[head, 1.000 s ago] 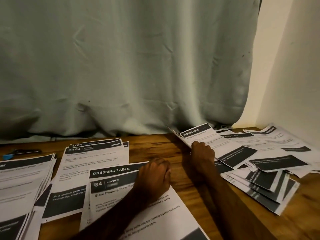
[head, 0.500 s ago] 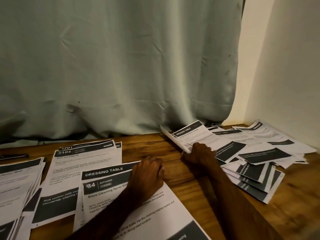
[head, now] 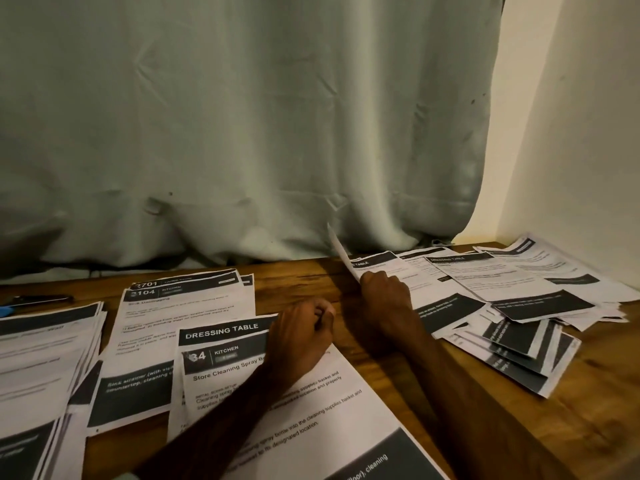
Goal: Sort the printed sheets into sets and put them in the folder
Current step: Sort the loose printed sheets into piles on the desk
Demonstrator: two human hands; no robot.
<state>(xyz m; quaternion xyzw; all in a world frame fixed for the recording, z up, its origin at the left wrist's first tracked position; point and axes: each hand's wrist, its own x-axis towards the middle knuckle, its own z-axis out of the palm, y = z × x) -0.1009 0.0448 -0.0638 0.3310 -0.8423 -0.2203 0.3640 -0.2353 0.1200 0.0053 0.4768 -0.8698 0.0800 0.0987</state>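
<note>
Partly up off loose pile [head: 519, 306], sheet [head: 346, 261] between R hand [head: 384, 294] fingers [head: 367, 279]

Both forearms [head: 225, 417] are bare down to the left hand [head: 301, 336] and right hand [head: 384, 292].

A room in a home, it seems: wooden table [head: 588, 410] against pale curtain [head: 242, 133] and plain cream wall [head: 571, 133].

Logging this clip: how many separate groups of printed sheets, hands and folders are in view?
Sheet groups: 4 (left stack, 2104 stack, DRESSING TABLE stack, right heap)
Hands: 2 (left hand, right hand)
Folders: 0
Total: 6
</note>
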